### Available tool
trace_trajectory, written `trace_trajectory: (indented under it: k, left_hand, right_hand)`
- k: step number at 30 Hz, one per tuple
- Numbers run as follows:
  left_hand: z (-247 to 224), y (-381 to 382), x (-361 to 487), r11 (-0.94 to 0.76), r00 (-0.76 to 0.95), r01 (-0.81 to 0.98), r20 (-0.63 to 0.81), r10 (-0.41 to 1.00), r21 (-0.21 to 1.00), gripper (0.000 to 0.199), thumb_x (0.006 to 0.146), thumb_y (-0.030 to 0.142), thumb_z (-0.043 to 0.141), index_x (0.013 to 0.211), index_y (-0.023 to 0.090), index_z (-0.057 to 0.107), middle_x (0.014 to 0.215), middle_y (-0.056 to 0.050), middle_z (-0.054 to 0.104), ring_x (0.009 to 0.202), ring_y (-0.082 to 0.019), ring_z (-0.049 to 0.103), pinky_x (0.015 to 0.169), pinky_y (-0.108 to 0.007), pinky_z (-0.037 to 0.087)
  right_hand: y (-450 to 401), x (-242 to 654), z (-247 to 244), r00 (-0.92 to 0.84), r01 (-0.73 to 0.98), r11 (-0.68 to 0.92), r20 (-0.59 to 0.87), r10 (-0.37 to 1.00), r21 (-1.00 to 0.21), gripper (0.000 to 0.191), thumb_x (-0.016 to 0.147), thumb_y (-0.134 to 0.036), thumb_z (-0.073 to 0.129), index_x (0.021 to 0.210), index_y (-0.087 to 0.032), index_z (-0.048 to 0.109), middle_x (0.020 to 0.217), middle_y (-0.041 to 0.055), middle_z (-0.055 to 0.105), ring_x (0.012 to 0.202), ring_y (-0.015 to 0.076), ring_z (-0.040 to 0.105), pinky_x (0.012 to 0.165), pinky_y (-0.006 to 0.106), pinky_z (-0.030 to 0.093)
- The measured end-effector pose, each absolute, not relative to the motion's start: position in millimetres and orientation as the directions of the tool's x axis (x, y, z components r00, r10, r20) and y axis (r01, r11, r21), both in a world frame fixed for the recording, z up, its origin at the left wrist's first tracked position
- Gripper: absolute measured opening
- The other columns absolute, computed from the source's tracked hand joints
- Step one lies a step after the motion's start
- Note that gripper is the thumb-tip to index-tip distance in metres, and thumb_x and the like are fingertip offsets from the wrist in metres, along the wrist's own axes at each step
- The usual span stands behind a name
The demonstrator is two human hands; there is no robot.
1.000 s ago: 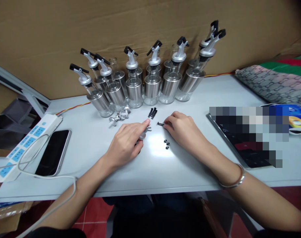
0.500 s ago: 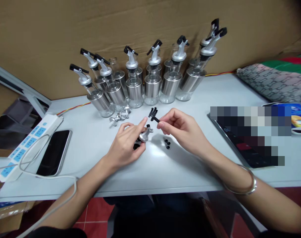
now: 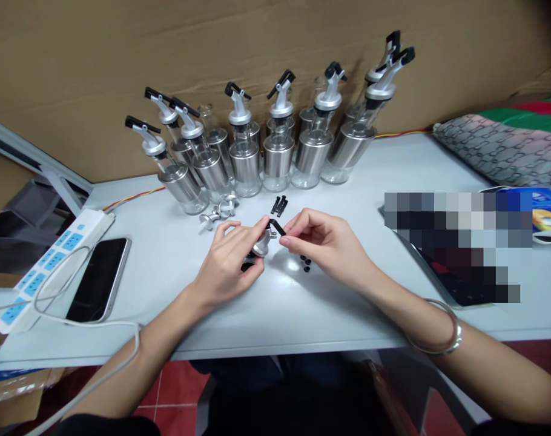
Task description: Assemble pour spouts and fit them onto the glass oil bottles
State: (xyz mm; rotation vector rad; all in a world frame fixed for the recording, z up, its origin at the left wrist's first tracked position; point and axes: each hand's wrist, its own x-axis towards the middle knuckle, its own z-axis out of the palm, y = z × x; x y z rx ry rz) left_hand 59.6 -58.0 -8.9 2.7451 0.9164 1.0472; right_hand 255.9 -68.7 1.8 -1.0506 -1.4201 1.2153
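Observation:
Near the middle of the table, my left hand (image 3: 232, 257) grips a silver pourer top (image 3: 261, 244), its index finger at the spout end. Between finger and thumb, my right hand (image 3: 323, 242) pinches a black lever (image 3: 279, 227), whose far end meets the top of the pourer. Just beyond lie several loose black levers (image 3: 279, 205). Small black caps (image 3: 307, 268) rest beside my right hand, partly hidden by it. Loose silver pourer tops (image 3: 220, 212) lie behind my left hand.
Glass bottles with steel sleeves (image 3: 245, 163) and pourers stand along the cardboard back wall. At left are a phone (image 3: 98, 278), a power strip (image 3: 52, 260) and a cable crossing my left forearm. A dark, partly blurred device (image 3: 434, 266) and a patterned cushion (image 3: 498, 151) are at right.
My right hand has moved left and slightly down, bringing the black lever against the pourer top. My left hand still holds the pourer, its index finger now closer to the spout.

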Motion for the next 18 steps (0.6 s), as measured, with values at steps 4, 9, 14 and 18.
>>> trace_trajectory:
  k: [4, 9, 14, 18]
  left_hand:
    - [-7.4, -58.6, 59.2, -0.811, 0.593, 0.522, 0.572, 0.567, 0.263, 0.065, 0.080, 0.008, 0.051, 0.141, 0.021, 0.032, 0.100, -0.004, 0.068, 0.088, -0.016, 0.063, 0.094, -0.038, 0.041]
    - [-7.2, -58.7, 59.2, -0.810, 0.587, 0.523, 0.576, 0.569, 0.267, 0.065, 0.081, 0.009, 0.051, 0.141, 0.021, 0.032, 0.099, -0.004, 0.068, 0.088, -0.016, 0.063, 0.095, -0.038, 0.042]
    - [-7.9, -57.8, 58.9, -0.810, 0.583, 0.519, 0.580, 0.568, 0.272, 0.065, 0.081, 0.009, 0.051, 0.141, 0.021, 0.031, 0.101, -0.004, 0.068, 0.088, -0.015, 0.063, 0.096, -0.037, 0.042]
    - [-8.4, -57.5, 58.7, -0.818, 0.594, 0.513, 0.580, 0.557, 0.260, 0.066, 0.080, 0.009, 0.052, 0.141, 0.020, 0.030, 0.101, -0.004, 0.067, 0.088, -0.015, 0.064, 0.096, -0.038, 0.041]
  right_hand:
    - [-70.5, 255.5, 3.4, -0.182, 0.033, 0.087, 0.080, 0.980, -0.996, 0.019, 0.075, -0.030, 0.070, 0.072, -0.017, 0.055, 0.066, -0.0004, 0.063, 0.058, 0.0110, 0.059, 0.056, 0.024, 0.047]
    - [-71.9, 255.5, 3.8, -0.180, 0.035, 0.113, 0.105, 0.978, -0.993, 0.019, 0.077, -0.030, 0.069, 0.073, -0.017, 0.056, 0.066, 0.0003, 0.064, 0.060, 0.0118, 0.061, 0.057, 0.025, 0.048]
    - [-71.6, 255.6, 3.2, -0.182, 0.037, 0.127, 0.119, 0.976, -0.991, 0.017, 0.077, -0.028, 0.068, 0.074, -0.017, 0.056, 0.067, -0.0002, 0.064, 0.060, 0.0109, 0.061, 0.058, 0.024, 0.048]
    - [-71.0, 256.0, 3.1, -0.186, 0.048, 0.127, 0.116, 0.976, -0.991, 0.018, 0.077, -0.029, 0.069, 0.073, -0.017, 0.056, 0.066, -0.0003, 0.063, 0.060, 0.0114, 0.061, 0.057, 0.024, 0.048]
